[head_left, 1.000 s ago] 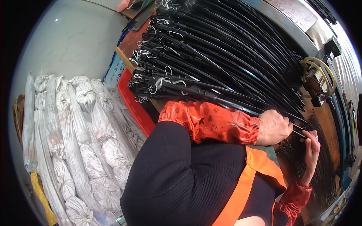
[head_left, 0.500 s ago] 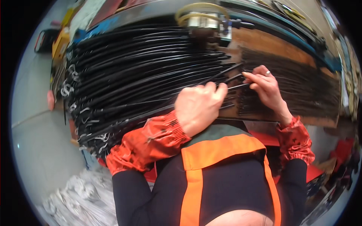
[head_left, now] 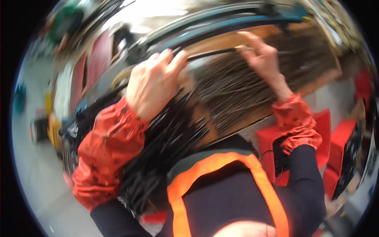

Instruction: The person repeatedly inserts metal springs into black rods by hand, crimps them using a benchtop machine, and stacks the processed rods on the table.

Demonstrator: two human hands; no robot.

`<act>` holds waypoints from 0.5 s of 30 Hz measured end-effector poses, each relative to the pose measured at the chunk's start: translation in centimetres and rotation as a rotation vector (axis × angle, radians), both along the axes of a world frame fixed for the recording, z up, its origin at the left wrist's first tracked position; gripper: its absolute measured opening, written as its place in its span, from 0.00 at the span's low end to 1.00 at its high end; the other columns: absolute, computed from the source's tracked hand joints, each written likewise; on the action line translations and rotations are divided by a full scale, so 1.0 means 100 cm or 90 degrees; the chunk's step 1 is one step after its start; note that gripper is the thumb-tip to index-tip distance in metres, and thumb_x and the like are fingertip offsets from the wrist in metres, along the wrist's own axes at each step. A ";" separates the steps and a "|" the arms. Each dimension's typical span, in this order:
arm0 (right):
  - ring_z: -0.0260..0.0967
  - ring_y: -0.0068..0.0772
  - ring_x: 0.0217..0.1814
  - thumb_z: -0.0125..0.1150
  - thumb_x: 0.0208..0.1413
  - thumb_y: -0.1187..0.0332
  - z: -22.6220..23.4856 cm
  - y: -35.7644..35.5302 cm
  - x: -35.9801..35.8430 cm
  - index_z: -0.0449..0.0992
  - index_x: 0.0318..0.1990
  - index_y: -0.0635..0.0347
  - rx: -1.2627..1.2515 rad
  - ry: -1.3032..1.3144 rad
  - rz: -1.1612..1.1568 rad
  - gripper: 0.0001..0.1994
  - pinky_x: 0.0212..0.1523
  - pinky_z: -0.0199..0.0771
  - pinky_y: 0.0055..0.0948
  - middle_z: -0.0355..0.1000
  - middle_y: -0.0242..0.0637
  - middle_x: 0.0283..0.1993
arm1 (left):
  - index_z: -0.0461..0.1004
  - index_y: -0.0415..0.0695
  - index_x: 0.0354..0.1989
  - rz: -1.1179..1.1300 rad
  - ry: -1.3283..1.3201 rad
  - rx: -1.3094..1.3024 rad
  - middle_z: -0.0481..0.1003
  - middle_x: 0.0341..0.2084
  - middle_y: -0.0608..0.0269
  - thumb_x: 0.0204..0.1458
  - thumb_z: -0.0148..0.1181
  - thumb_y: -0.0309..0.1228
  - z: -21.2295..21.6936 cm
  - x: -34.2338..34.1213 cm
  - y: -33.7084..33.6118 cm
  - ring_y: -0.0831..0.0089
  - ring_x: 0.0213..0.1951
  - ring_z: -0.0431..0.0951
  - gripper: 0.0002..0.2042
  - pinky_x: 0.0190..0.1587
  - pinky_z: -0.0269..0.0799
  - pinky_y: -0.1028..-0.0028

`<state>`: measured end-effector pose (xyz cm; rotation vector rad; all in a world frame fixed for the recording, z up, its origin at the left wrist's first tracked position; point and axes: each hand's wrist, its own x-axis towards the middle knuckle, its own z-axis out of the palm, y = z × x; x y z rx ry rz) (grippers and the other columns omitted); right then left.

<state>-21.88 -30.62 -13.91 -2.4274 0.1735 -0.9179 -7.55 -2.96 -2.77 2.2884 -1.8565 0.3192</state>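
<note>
A black tube [head_left: 213, 53] is stretched between my two hands above the bench. My left hand [head_left: 156, 85] is closed around it, back of the hand upward. At the tube's other end my right hand [head_left: 263, 59] pinches it, with the index finger raised a little; blur hides the exact grip. Below my left hand lies a thick bundle of black tubes [head_left: 158, 142], partly hidden by my red sleeve. Beneath my right hand, many thin dark wires [head_left: 237, 89] lie spread over a brown board [head_left: 335, 75].
A blue rail [head_left: 221, 29] runs along the bench's far side. Red bins [head_left: 321, 134] stand below the bench on the right, one holding thin black strands. Reddish boards [head_left: 98, 55] lie at the far left. A yellow box [head_left: 54, 128] sits at the left.
The view has turned to the right. Both hands have moved toward the blue rail and drawn apart, with the black tube now stretched between them.
</note>
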 end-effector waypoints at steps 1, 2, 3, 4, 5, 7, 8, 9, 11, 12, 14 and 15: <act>0.68 0.25 0.26 0.75 0.52 0.64 0.010 0.000 0.007 0.74 0.63 0.50 -0.025 -0.070 0.055 0.29 0.31 0.73 0.28 0.75 0.37 0.33 | 0.72 0.44 0.53 -0.019 -0.026 -0.010 0.72 0.32 0.52 0.58 0.58 0.26 -0.001 0.003 -0.009 0.53 0.35 0.77 0.14 0.33 0.74 0.59; 0.68 0.24 0.25 0.75 0.53 0.63 0.016 -0.010 0.012 0.74 0.62 0.51 -0.080 -0.092 0.108 0.28 0.29 0.73 0.27 0.77 0.38 0.34 | 0.70 0.42 0.57 -0.019 -0.038 0.027 0.72 0.38 0.52 0.48 0.59 0.23 -0.004 0.009 -0.019 0.54 0.41 0.77 0.23 0.40 0.76 0.60; 0.67 0.23 0.23 0.75 0.53 0.63 0.011 -0.030 0.011 0.76 0.60 0.52 -0.065 -0.071 0.041 0.26 0.28 0.72 0.26 0.75 0.36 0.31 | 0.67 0.40 0.63 -0.039 -0.039 0.042 0.72 0.41 0.49 0.47 0.58 0.20 -0.003 0.015 -0.029 0.52 0.44 0.75 0.29 0.44 0.75 0.61; 0.66 0.22 0.22 0.75 0.53 0.62 0.001 -0.050 0.007 0.78 0.58 0.52 -0.042 -0.051 -0.021 0.24 0.27 0.71 0.25 0.74 0.35 0.28 | 0.64 0.40 0.66 -0.039 -0.037 0.064 0.71 0.42 0.48 0.46 0.57 0.18 -0.003 0.023 -0.038 0.51 0.44 0.74 0.32 0.46 0.74 0.60; 0.65 0.23 0.21 0.74 0.53 0.62 -0.006 -0.061 -0.002 0.79 0.56 0.53 -0.040 -0.068 -0.090 0.23 0.26 0.71 0.25 0.72 0.34 0.26 | 0.64 0.39 0.66 -0.062 -0.037 0.057 0.71 0.42 0.47 0.47 0.56 0.17 -0.002 0.031 -0.042 0.50 0.43 0.75 0.32 0.45 0.75 0.59; 0.63 0.26 0.20 0.75 0.52 0.62 0.009 -0.053 -0.006 0.81 0.53 0.52 -0.020 -0.145 -0.085 0.20 0.26 0.70 0.25 0.64 0.32 0.18 | 0.65 0.45 0.66 -0.064 0.029 0.082 0.71 0.38 0.49 0.48 0.53 0.16 -0.012 0.039 -0.053 0.51 0.38 0.76 0.32 0.40 0.76 0.58; 0.64 0.26 0.19 0.75 0.51 0.63 0.033 -0.051 -0.010 0.81 0.53 0.51 -0.087 -0.145 0.016 0.21 0.26 0.70 0.25 0.68 0.34 0.19 | 0.66 0.47 0.66 -0.069 0.057 0.095 0.71 0.36 0.50 0.49 0.53 0.16 -0.014 0.040 -0.061 0.51 0.36 0.77 0.31 0.37 0.76 0.58; 0.64 0.26 0.19 0.75 0.51 0.63 0.031 -0.057 -0.014 0.81 0.52 0.51 -0.115 -0.147 -0.004 0.20 0.25 0.69 0.25 0.67 0.34 0.18 | 0.67 0.51 0.65 -0.089 0.054 0.085 0.71 0.35 0.52 0.51 0.52 0.16 -0.009 0.032 -0.070 0.52 0.33 0.77 0.30 0.34 0.76 0.59; 0.64 0.26 0.19 0.76 0.49 0.65 0.010 -0.087 -0.020 0.82 0.51 0.51 -0.171 -0.144 -0.127 0.19 0.24 0.68 0.26 0.66 0.32 0.19 | 0.67 0.54 0.66 -0.114 0.033 0.058 0.71 0.31 0.54 0.53 0.52 0.18 -0.009 0.035 -0.080 0.54 0.31 0.77 0.30 0.33 0.76 0.59; 0.63 0.26 0.19 0.76 0.49 0.65 -0.002 -0.101 -0.026 0.82 0.50 0.51 -0.195 -0.137 -0.231 0.19 0.24 0.68 0.28 0.66 0.32 0.20 | 0.67 0.55 0.67 -0.104 0.019 0.061 0.71 0.30 0.55 0.53 0.53 0.18 -0.008 0.038 -0.084 0.55 0.30 0.77 0.31 0.33 0.76 0.60; 0.66 0.29 0.21 0.75 0.49 0.66 0.020 -0.070 -0.018 0.83 0.48 0.51 -0.080 -0.169 -0.108 0.17 0.26 0.73 0.32 0.68 0.33 0.22 | 0.66 0.55 0.68 -0.087 0.024 0.074 0.71 0.29 0.56 0.52 0.53 0.18 -0.014 0.040 -0.086 0.56 0.30 0.77 0.31 0.33 0.76 0.60; 0.67 0.29 0.21 0.74 0.50 0.66 0.021 -0.070 -0.013 0.83 0.48 0.51 -0.153 -0.170 -0.046 0.16 0.26 0.73 0.31 0.68 0.33 0.22 | 0.66 0.55 0.68 -0.097 0.020 0.090 0.70 0.28 0.58 0.52 0.53 0.18 -0.014 0.038 -0.089 0.58 0.30 0.77 0.32 0.33 0.75 0.60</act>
